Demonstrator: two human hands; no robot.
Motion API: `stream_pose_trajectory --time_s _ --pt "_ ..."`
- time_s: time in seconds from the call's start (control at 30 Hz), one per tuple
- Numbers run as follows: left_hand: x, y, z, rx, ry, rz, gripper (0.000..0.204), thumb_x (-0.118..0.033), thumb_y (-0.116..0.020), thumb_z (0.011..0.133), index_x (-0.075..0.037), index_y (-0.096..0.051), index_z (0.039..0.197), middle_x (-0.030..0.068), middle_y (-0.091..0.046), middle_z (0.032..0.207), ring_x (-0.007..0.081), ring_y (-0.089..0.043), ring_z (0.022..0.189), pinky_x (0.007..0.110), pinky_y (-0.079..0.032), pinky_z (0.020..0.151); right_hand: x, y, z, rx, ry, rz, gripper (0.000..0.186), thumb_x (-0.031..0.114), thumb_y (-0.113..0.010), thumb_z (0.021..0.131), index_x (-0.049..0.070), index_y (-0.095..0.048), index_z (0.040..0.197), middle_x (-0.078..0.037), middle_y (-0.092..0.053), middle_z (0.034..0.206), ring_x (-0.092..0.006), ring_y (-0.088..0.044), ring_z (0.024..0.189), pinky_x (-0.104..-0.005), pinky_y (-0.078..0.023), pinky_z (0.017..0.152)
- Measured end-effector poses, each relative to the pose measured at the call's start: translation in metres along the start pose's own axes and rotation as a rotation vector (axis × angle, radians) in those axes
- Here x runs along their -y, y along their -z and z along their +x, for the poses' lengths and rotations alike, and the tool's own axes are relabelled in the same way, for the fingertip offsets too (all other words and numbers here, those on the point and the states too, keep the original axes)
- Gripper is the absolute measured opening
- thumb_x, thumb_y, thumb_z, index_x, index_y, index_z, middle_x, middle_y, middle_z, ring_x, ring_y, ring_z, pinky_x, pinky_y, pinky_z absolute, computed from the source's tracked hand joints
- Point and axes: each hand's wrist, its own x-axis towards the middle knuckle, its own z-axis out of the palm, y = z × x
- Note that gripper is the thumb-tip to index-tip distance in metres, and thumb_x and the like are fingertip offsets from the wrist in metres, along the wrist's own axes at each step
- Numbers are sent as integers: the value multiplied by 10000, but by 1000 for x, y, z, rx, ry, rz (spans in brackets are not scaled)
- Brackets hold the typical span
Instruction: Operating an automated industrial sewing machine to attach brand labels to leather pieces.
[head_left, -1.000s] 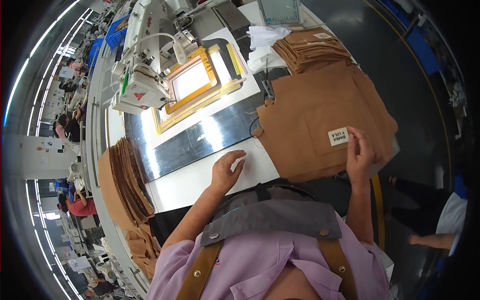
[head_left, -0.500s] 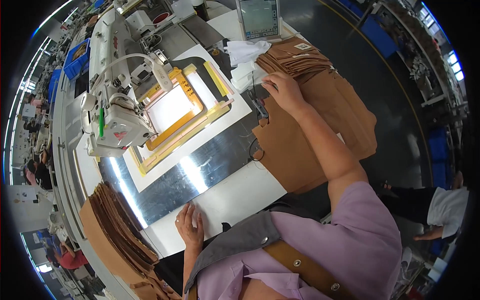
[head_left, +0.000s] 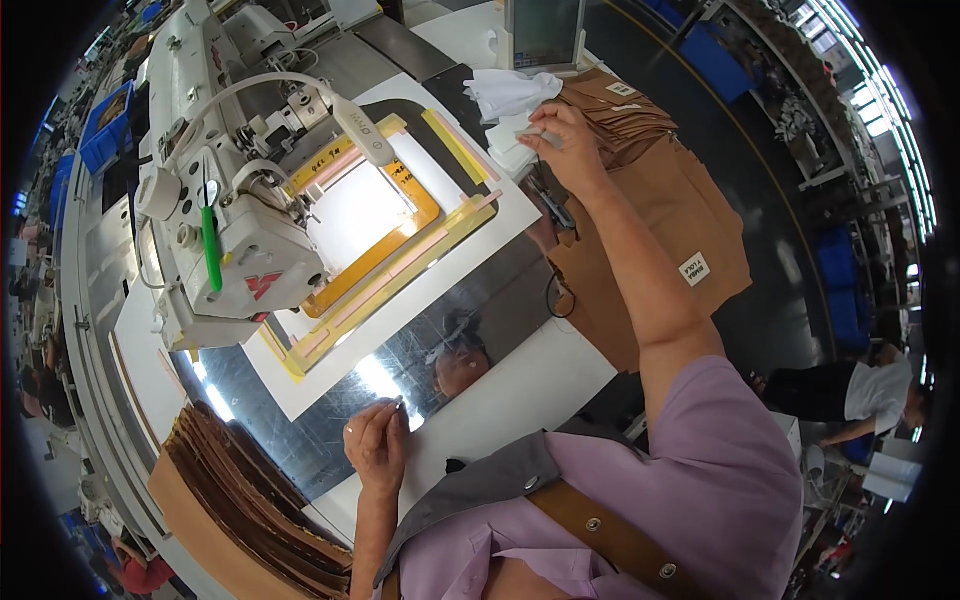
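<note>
My right hand (head_left: pixel 568 150) is at the upper right, thumb and forefinger pinched together beside a small stack of white pieces (head_left: pixel 508 146). Whatever lies in that pinch is too small to name. Low in the middle, my left hand (head_left: pixel 376 445) is over the near edge of the shiny metal plate (head_left: pixel 450 330), fingers curled and tips pressed together; I cannot make out anything in them. Left of both hands stands a white sewing machine (head_left: pixel 250 245), its head above a yellow-orange frame (head_left: pixel 425 205) around a lit white sheet.
Brown cut pieces (head_left: pixel 670 215) lie piled at right, with dark thread snips (head_left: pixel 560 212) at their edge. A white cloth (head_left: pixel 515 92) and a screen (head_left: pixel 542 35) stand beyond. More brown pieces (head_left: pixel 225 480) are stacked at lower left. Another person (head_left: pixel 880 390) is at far right.
My left hand has lifted from lying spread on the table, and its fingers have curled together. My right hand has pulled its fingers into a pinch beside the white pieces. The whole view has shifted slightly.
</note>
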Motion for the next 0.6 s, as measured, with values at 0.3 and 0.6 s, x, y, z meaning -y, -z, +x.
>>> stream_pose_trajectory --time_s 0.3,0.6 --pt "-41 -15 96 11 213 -374 417 -77 -873 805 -27 -723 1190 145 -746 1151 245 -736 1004 338 -591 852 177 -61 -109 663 523 152 102 177 -751 847 127 -663 854 0 -636 768 -215 -626 711 -357 -475 712" --pt "10 -9 90 -37 563 -469 117 -6 -800 897 2 -780 1013 70 -785 878 98 -696 759 240 -559 720 142 -45 -96 1094 -165 529 303 232 -828 862 82 -680 1081 -103 -747 905 -281 -735 833 -374 -567 770"
